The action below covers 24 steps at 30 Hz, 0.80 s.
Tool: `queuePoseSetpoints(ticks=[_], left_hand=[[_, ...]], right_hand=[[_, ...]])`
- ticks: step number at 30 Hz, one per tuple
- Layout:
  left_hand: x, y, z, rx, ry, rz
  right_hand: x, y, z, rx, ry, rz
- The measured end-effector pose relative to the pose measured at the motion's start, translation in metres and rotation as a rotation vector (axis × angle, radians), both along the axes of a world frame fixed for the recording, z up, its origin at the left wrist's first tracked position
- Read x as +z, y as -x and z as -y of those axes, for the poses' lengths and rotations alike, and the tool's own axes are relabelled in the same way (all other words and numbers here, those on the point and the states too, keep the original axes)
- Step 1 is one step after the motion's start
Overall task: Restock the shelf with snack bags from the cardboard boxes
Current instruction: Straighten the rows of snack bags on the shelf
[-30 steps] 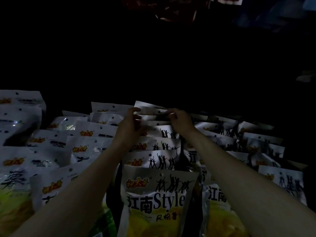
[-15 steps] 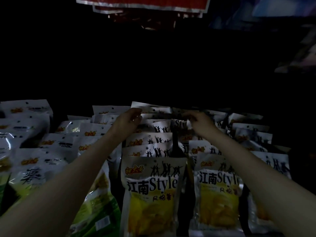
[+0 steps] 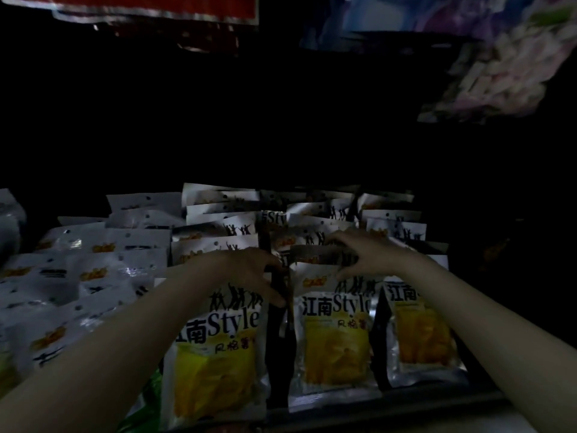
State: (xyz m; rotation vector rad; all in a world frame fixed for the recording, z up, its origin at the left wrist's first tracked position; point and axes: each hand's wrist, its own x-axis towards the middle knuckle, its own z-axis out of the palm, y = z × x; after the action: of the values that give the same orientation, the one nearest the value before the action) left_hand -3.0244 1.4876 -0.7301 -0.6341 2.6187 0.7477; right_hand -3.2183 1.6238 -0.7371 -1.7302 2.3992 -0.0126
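Observation:
Rows of white and yellow snack bags stand upright on a dim shelf. My left hand lies over the top right corner of the front left snack bag, its fingers bent down into the dark gap beside it. My right hand is spread like a claw over the middle row. Its thumb is on the top of the front middle snack bag and its fingers hook the tops of the bags behind. A third yellow bag stands at the right. No cardboard box is in view.
Several white bags of another kind fill the shelf's left half. A green bag shows under my left forearm. A red package and a pastel package hang overhead. The shelf's back is dark.
Both hands have drawn back from the rear bags toward the front rows. The left now sits on the front left bag, the right over the middle row.

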Motion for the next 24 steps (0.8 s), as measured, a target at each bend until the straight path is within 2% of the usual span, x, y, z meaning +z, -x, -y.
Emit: queuePoseSetpoints(ticks=[4, 6, 9, 12, 15, 17, 19, 21, 22, 24], left_hand=[[-0.007, -0.003, 0.013, -0.018, 0.099, -0.114], [-0.008, -0.004, 0.020, -0.039, 0.131, -0.125], [-0.007, -0.007, 0.027, -0.045, 0.171, -0.048], [-0.007, -0.012, 0.026, -0.048, 0.178, 0.030], [-0.009, -0.010, 0.023, -0.069, 0.180, 0.018], [-0.008, -0.010, 0.021, -0.072, 0.184, 0.009], [-0.005, -0.013, 0.021, -0.074, 0.158, 0.014], [-0.001, -0.019, 0.023, -0.069, 0.062, -0.030], [0.003, -0.023, 0.024, -0.059, 0.010, -0.055], [0.012, -0.031, 0.022, -0.055, -0.055, -0.102]], right_hand=[[-0.012, -0.007, 0.011, 0.019, 0.066, 0.258], [-0.015, -0.013, 0.015, 0.021, 0.135, 0.285], [-0.015, -0.018, 0.026, 0.040, 0.159, 0.305], [-0.016, -0.021, 0.035, 0.053, 0.099, 0.256], [-0.017, -0.025, 0.040, 0.036, 0.068, 0.152], [-0.015, -0.029, 0.037, 0.045, 0.161, 0.087], [-0.009, -0.040, 0.029, 0.081, 0.404, 0.020], [-0.004, -0.056, 0.019, 0.088, 0.629, 0.156], [-0.004, -0.064, 0.014, 0.065, 0.634, 0.339], [-0.010, -0.083, 0.000, 0.024, 0.439, 0.746]])
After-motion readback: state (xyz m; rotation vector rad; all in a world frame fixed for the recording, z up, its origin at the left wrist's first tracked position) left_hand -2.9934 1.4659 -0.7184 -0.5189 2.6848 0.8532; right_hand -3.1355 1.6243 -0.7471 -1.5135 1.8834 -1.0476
